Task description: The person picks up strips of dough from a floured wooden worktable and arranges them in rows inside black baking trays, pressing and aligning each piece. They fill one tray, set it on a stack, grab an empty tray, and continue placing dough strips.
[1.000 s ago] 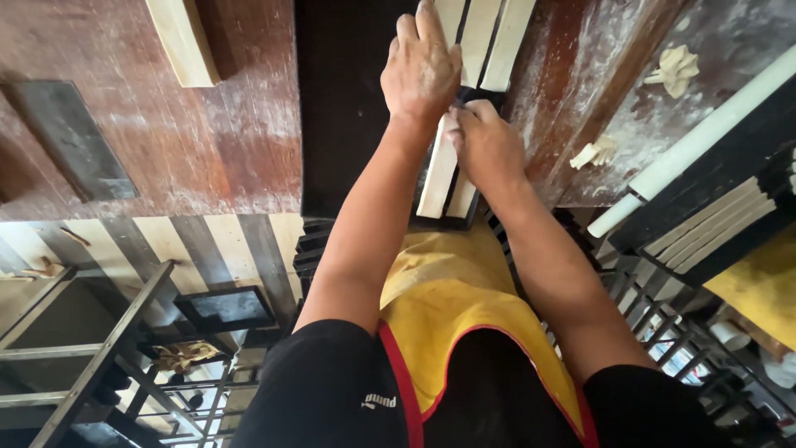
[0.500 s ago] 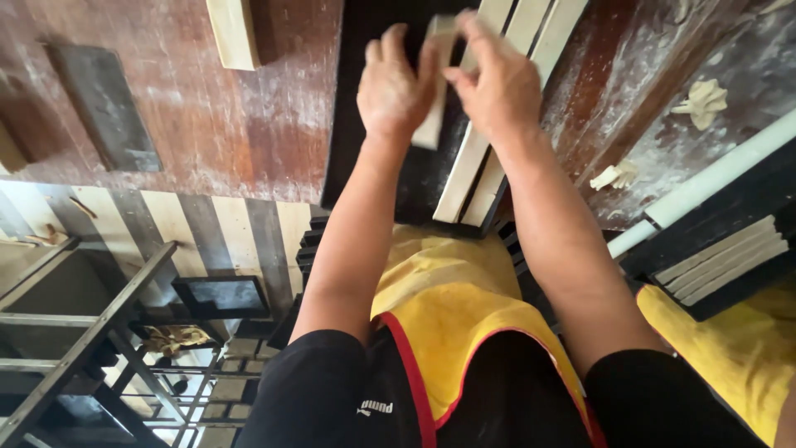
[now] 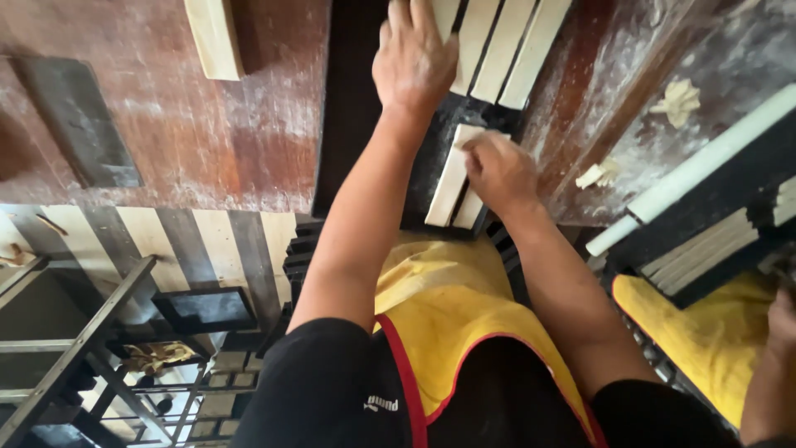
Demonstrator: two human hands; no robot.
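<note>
A black tray (image 3: pixel 352 124) lies on a worn reddish wooden table (image 3: pixel 207 141). Pale dough strips (image 3: pixel 506 50) lie side by side at its far end. My left hand (image 3: pixel 414 58) rests flat on the leftmost far strip, fingers spread. My right hand (image 3: pixel 497 166) pinches the top of two shorter strips (image 3: pixel 452 187) lying at the tray's near end. I wear a yellow apron (image 3: pixel 464 315) over a black shirt.
A pale wooden block (image 3: pixel 213 37) and a dark flat slab (image 3: pixel 79 120) lie on the table to the left. Dough scraps (image 3: pixel 676 99) and a white pipe (image 3: pixel 705 158) are at right. Another person in yellow (image 3: pixel 713 340) stands at lower right. Metal racks (image 3: pixel 75 357) are below left.
Both hands were raised together over the far strips half a second ago. My right hand has since come back to the near short strips while my left hand stays on the far strips.
</note>
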